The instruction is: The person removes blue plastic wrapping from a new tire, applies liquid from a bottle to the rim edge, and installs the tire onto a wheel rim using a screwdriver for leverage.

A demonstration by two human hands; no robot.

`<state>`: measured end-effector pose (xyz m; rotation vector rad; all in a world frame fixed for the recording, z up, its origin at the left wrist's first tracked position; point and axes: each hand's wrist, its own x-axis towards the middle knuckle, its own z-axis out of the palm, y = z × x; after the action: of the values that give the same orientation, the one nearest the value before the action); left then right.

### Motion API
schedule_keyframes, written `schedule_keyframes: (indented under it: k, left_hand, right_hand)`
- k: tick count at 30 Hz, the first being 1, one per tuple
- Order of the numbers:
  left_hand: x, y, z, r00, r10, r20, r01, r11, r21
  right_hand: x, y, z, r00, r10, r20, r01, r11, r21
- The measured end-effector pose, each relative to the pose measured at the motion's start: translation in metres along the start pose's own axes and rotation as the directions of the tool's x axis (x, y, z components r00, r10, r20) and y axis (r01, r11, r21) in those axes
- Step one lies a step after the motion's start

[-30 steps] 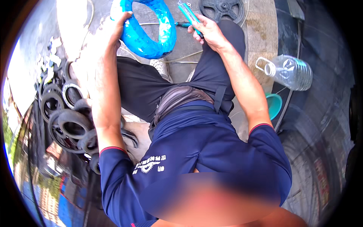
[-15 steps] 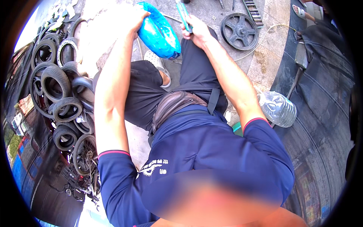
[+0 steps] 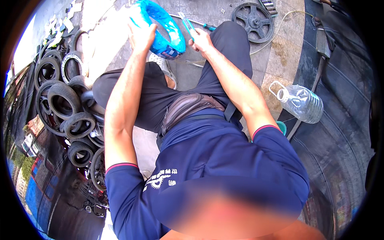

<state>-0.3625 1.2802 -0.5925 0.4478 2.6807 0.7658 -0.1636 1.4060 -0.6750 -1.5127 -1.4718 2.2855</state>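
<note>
A ring-shaped tyre wrapped in shiny blue plastic (image 3: 175, 38) is held up on edge, slightly tilted, above the ground in front of me. My left hand (image 3: 142, 37) grips its left side, thumb by the inner opening and fingers on the outside. To the right of the ring, my right hand (image 3: 201, 41) is closed on a light-blue utility knife (image 3: 187, 25), its tip pointing up and left. A small gap separates the knife from the wrapping. Whether the blade is out is too small to tell.
Old tyres (image 3: 64, 100) are piled at the left. A black spoked wheel (image 3: 253, 23) lies far right of centre, near a thin hose (image 3: 280, 29). A teal-handled screwdriver (image 3: 209, 27) lies beyond my right hand. A clear plastic jug (image 3: 303, 104) stands or lies at the right.
My left hand has shifted down the ring's left side, and the ring has turned so its opening shows wider. The knife now leans further left. The whole view has shifted slightly.
</note>
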Motion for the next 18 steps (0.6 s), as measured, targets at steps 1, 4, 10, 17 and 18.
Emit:
schedule_keyframes:
  k: [1, 4, 10, 17, 18]
  left_hand:
    - [0.019, 0.001, -0.005, 0.998, -0.026, 0.052, 0.029, 0.998, -0.058]
    - [0.054, -0.035, 0.004, 0.965, -0.111, 0.237, 0.221, 0.832, -0.509]
    - [-0.027, 0.005, 0.008, 0.997, 0.038, -0.064, -0.045, 0.993, -0.113]
    - [-0.01, -0.012, 0.013, 0.98, 0.046, -0.191, -0.069, 0.991, -0.115]
    - [-0.009, -0.01, 0.01, 0.981, 0.046, -0.189, -0.072, 0.988, -0.136]
  right_hand:
    - [0.001, 0.0, 0.003, 1.0, -0.02, -0.005, 0.02, 1.0, -0.014]
    - [0.006, 0.007, 0.011, 0.999, -0.034, 0.006, 0.035, 0.964, -0.263]
    - [0.042, 0.02, 0.01, 0.99, -0.114, 0.082, 0.138, 0.682, -0.718]
    - [0.081, 0.02, 0.064, 0.983, -0.132, 0.131, 0.185, 0.617, -0.765]
    - [0.086, 0.016, 0.072, 0.978, -0.149, 0.143, 0.205, 0.613, -0.763]
